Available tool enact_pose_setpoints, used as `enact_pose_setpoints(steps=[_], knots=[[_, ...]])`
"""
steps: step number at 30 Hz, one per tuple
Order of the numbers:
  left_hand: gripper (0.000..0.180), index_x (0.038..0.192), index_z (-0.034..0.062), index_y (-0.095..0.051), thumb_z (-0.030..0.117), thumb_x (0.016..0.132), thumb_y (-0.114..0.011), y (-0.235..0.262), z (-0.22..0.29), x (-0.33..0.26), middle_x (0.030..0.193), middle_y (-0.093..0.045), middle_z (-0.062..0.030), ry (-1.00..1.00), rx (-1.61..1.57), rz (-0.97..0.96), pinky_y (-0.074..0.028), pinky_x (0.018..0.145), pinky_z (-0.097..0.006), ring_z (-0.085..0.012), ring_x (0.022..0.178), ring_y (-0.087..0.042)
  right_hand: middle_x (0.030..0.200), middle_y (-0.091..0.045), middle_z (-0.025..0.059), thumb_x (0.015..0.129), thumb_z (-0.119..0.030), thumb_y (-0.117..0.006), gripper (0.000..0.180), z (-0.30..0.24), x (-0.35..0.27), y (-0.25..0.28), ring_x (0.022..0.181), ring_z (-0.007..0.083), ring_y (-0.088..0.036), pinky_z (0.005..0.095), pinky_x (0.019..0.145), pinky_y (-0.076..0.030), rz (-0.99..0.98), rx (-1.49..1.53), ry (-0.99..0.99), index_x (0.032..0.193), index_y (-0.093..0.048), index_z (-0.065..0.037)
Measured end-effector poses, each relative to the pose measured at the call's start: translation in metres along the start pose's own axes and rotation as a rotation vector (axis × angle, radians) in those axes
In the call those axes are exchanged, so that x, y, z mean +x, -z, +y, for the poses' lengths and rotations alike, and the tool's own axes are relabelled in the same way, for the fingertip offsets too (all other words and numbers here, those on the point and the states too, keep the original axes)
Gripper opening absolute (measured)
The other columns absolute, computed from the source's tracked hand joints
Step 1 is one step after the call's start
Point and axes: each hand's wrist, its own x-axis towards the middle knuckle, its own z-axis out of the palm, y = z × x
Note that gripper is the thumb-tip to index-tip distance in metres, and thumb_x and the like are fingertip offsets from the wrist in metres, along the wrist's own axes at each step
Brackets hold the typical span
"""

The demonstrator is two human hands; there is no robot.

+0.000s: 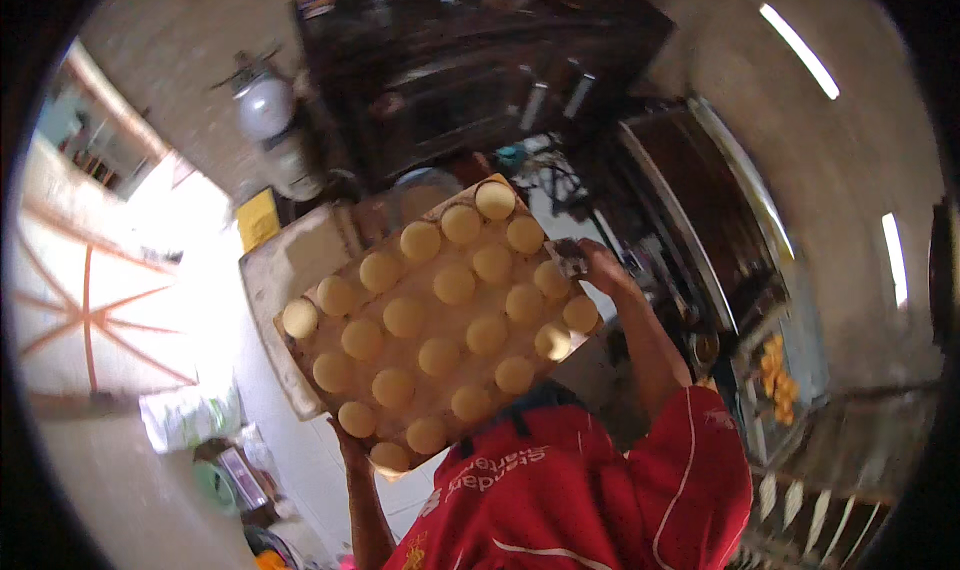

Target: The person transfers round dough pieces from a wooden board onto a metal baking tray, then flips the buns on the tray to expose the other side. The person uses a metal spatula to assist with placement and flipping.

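I hold a flat wooden tray [330,355] tilted in front of my chest. Several round pale-yellow dough balls [455,285] sit on it in rows. My left hand [352,440] grips the tray's near left corner from below. My right hand [600,265] clasps the far right edge, with a small dark scrap [568,258] pinched against it. My red shirt [590,490] fills the lower part of the view.
A dark metal oven or cabinet [480,70] stands beyond the tray. A pale board [285,265] lies under the tray's left side, next to a yellow box [258,218]. White bags [190,415] lie lower left. At right, a rack holds orange pieces [775,365].
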Motion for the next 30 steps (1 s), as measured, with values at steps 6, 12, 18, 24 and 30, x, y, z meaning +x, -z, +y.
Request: enact_pose_setpoints(steps=[6, 12, 18, 24, 30], knots=[[0.079, 0.152, 0.0126, -0.034, 0.071, 0.099, -0.032, -0.130, -0.038, 0.072, 0.139, -0.052, -0.0105, 0.137, 0.233, -0.252, -0.048, 0.104, -0.048, -0.0296, 0.128, -0.053, 0.122, -0.062, 0.0080, 0.093, -0.029, -0.068, 0.044, 0.093, -0.124, 0.215, 0.108, 0.0252, -0.062, 0.0403, 0.095, -0.053, 0.597, -0.183, 0.259, 0.127, -0.056, -0.003], [0.081, 0.152, 0.0117, -0.034, 0.072, 0.098, -0.034, -0.227, -0.079, 0.149, 0.140, -0.051, -0.0115, 0.255, 0.421, -0.431, -0.049, 0.102, -0.047, -0.0289, 0.127, -0.053, 0.086, -0.066, -0.0030, 0.093, -0.011, -0.070, 0.007, 0.047, -0.222, 0.308, 0.075, 0.0133, -0.062, 0.0319, 0.071, -0.051, 1.026, 0.687, 0.380, 0.099, -0.068, -0.010], [0.081, 0.153, 0.0129, -0.032, 0.072, 0.098, -0.035, -0.318, -0.122, 0.180, 0.145, -0.047, -0.0114, 0.263, 0.475, -0.520, -0.048, 0.103, -0.047, -0.0287, 0.129, -0.051, 0.087, -0.066, 0.0026, 0.093, -0.007, -0.069, 0.003, 0.015, -0.243, 0.296, 0.072, 0.0148, -0.062, 0.0286, 0.059, -0.048, 1.152, 0.760, 0.439, 0.096, -0.067, -0.008], [0.079, 0.155, 0.0146, -0.030, 0.070, 0.099, -0.036, -0.419, -0.166, 0.198, 0.148, -0.045, -0.0110, 0.330, 0.479, -0.569, -0.045, 0.107, -0.047, -0.0289, 0.133, -0.048, 0.096, -0.064, 0.0060, 0.087, 0.008, -0.069, 0.022, 0.025, -0.190, 0.382, 0.098, 0.0213, -0.066, 0.0388, 0.082, -0.061, 1.197, 0.801, 0.338, 0.094, -0.055, -0.008], [0.078, 0.156, 0.0164, -0.027, 0.069, 0.099, -0.036, -0.466, -0.159, 0.216, 0.151, -0.042, -0.0105, 0.376, 0.455, -0.622, -0.042, 0.111, -0.048, -0.0290, 0.136, -0.044, 0.105, -0.064, 0.0078, 0.091, 0.005, -0.060, 0.019, 0.032, -0.143, 0.429, 0.099, 0.0222, -0.066, 0.0414, 0.085, -0.060, 1.165, 0.766, 0.317, 0.103, -0.055, -0.008]])
